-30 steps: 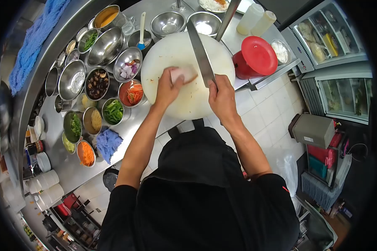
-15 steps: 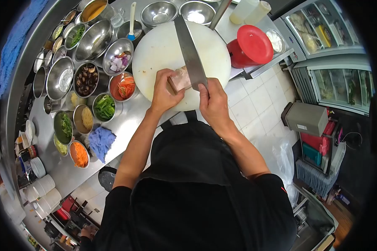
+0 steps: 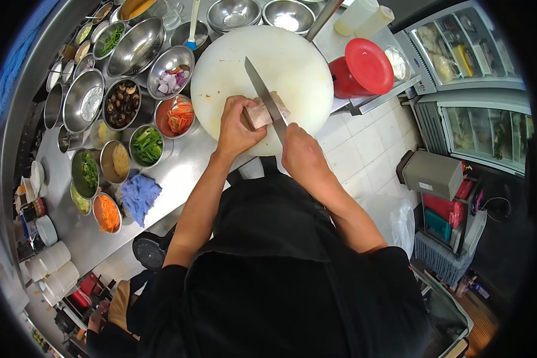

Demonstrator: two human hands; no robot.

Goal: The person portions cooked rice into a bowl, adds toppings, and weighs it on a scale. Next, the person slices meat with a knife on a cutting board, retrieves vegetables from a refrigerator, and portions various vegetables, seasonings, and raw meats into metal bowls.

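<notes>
A pale pink block of meat (image 3: 260, 116) lies near the front of the round white cutting board (image 3: 280, 53). My left hand (image 3: 237, 126) grips its left end, thumb in front and fingers behind. In my right hand (image 3: 301, 149) is the handle of a large knife (image 3: 262, 89), its blade slanting up and left across the meat, tip over the board. A piece of meat shows on the right side of the blade. Small brown crumbs dot the board.
Metal bowls of chopped onion (image 3: 172, 80), mushrooms (image 3: 123, 104), green pepper (image 3: 147, 146) and shredded carrot (image 3: 107, 215) stand left, beside a blue cloth (image 3: 140, 196). A red container (image 3: 364, 68) and squeeze bottles (image 3: 355, 17) are at right. Another person's hand (image 3: 95, 319) shows lower left.
The meat has come down onto the board under my left hand. My right hand has brought the knife over to it, and the blade now crosses the meat. Another person has come into view lower left.
</notes>
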